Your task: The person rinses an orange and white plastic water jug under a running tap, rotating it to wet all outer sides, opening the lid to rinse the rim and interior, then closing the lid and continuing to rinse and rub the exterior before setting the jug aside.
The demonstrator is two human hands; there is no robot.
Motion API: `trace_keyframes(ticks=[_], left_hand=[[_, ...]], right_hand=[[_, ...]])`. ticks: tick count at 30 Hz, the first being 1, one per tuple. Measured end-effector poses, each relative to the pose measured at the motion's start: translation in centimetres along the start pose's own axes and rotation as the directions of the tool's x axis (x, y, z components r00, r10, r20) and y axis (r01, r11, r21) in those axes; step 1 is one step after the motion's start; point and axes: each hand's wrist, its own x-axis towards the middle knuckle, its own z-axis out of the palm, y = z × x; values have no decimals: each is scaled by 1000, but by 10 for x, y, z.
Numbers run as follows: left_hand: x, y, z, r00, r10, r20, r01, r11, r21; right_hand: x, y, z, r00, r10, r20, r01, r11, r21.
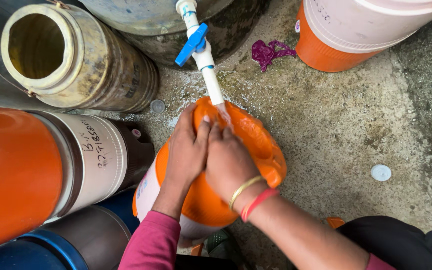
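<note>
Soft even daylight — sharp, shadowless

Both hands are pressing side by side, the left hand (187,150) and right hand (228,162) touching, fingers (202,131) curling downward, forearms reaching forward from below, wrists slightly bent.

Open wet concrete floor (336,130) lies to the right. Access from the left is blocked by a beige open-mouthed jug (76,60) and an orange-and-cream insulated jug (51,165); a white plastic tap pipe with blue lever (201,50) obstructs from above
</note>
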Motion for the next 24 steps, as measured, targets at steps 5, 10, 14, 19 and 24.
trace_keyframes(ticks=[5, 10, 14, 19, 24], left_hand=[[-1, -7, 6, 992, 120, 32, -121, 992, 32], [-2, -8, 6, 998, -37, 47, 28, 984, 179], [2, -12, -1, 994, -86, 75, 84, 996, 24], [4, -18, 6, 995, -40, 92, 42, 999, -15], [2, -21, 14, 991, -51, 126, 42, 996, 73]], right_hand=[[17, 10, -9, 975, 196, 105, -201, 978, 46], [1, -2, 2, 997, 80, -18, -82, 992, -96], [-5, -10, 3, 1000, 19, -1, -19, 993, -119], [-2, -10, -6, 969, 181, 165, -165, 981, -104], [-4, -8, -2, 988, 141, 59, -126, 969, -215]])
